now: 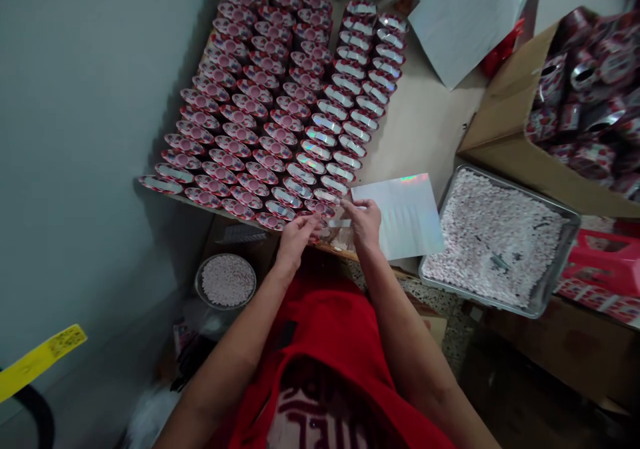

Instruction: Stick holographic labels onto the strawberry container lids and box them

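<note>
Several rows of small red-and-white patterned open boxes (pixel 260 112) stand packed together on the table; those on the right show shiny silver insides. My left hand (pixel 297 234) has its fingers closed on one small box (pixel 320 210) at the near edge of the rows. My right hand (pixel 364 221) pinches something small and shiny beside that box, at the near corner of a holographic silver sheet (pixel 407 215). Both hands sit at the table's front edge, close together.
A metal tray (pixel 543 302) of small white pieces lies to the right. A round bowl (pixel 226 280) of the same pieces sits lower left. A cardboard box (pixel 505 129) of folded red packs stands far right. A grey wall (pixel 80 135) borders the left.
</note>
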Demonstrator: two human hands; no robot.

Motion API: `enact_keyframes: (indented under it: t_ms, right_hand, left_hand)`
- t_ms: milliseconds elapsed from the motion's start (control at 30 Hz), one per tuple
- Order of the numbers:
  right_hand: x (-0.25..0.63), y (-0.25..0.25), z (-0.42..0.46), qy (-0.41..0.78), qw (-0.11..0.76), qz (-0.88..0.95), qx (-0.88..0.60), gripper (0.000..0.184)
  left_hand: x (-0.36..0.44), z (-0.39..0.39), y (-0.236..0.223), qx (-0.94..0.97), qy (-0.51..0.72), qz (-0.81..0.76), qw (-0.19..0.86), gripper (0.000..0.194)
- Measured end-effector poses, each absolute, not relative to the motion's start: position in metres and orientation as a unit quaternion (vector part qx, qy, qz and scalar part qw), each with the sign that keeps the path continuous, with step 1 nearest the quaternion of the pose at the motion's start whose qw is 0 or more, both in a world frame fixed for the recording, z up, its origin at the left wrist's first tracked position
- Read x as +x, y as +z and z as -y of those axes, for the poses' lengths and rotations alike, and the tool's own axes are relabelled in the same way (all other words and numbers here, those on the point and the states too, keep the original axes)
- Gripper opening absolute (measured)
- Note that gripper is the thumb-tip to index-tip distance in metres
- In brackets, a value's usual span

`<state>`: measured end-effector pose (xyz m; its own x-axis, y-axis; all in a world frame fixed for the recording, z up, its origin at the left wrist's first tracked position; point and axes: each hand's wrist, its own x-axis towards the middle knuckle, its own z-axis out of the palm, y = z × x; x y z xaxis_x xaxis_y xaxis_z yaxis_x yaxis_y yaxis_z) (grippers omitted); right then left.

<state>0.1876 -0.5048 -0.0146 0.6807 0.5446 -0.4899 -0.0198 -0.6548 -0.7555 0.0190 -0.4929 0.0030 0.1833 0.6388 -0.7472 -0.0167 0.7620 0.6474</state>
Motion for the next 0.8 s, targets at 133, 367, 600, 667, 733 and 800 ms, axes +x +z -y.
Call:
enact_keyframes:
  t_ms: [133,367,600,667,733,800]
  right_hand:
    - [0.178,-0.016,0.503,0.384,0.400,0.145,-0.819,0.054]
    - [0.170,0.002,0.523,0.468,0.455,0.089,-0.752,0.059]
    - [0.171,-0.002,0.542,0.456,0.462,0.081,-0.756,0.051]
    - [0.165,-0.013,0.534,0.399,0.472,0.108,-0.778,0.047]
    - [0.160,-0.024,0.523,0.367,0.473,0.145,-0.787,0.042]
    - [0.157,-0.032,0.514,0.352,0.454,0.182,-0.798,0.036]
  left_hand:
    - [0.024,0.510,0.002,0.137,0.199,-0.561,0.792,0.060]
    - [0.024,0.506,-0.003,0.190,0.239,-0.577,0.757,0.039]
    - [0.012,0.488,-0.008,0.433,0.243,-0.635,0.592,0.017]
    - [0.014,0.479,-0.012,0.533,0.224,-0.660,0.480,0.014]
    - [0.016,0.469,-0.017,0.603,0.202,-0.675,0.375,0.012]
    - [0.018,0.462,-0.023,0.640,0.180,-0.679,0.311,0.011]
